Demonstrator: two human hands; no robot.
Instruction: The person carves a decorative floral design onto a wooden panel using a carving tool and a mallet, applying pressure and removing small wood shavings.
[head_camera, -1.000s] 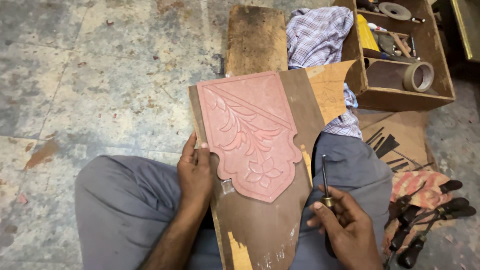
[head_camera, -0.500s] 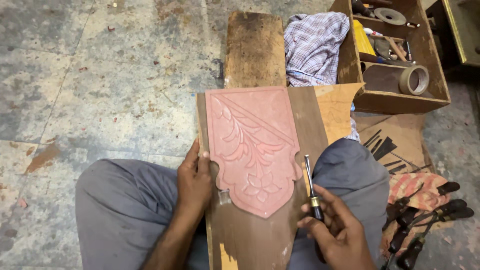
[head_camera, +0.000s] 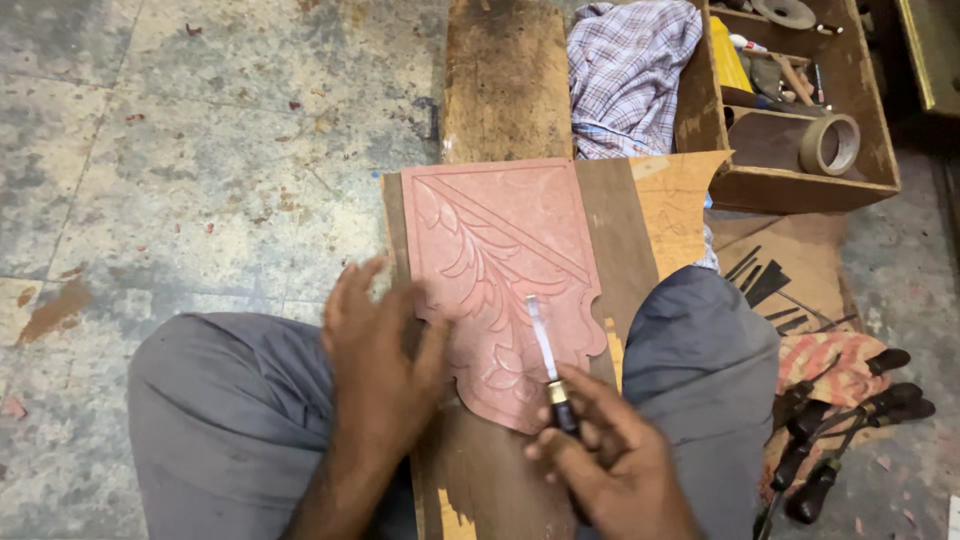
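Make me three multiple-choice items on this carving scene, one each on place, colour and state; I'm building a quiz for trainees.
1. Where does the carved panel lie?
A. on a wooden board across the lap
B. inside the wooden box
C. on the bare floor

2. What colour is the carved panel?
A. green
B. reddish pink
C. white

3. What is the right hand doing?
A. resting open on the floor
B. gripping a roll of tape
C. gripping a chisel whose blade lies on the panel

Answers: 1 A, the wooden board shows under it; 2 B, its surface is reddish pink; 3 C, fingers wrap the chisel handle.
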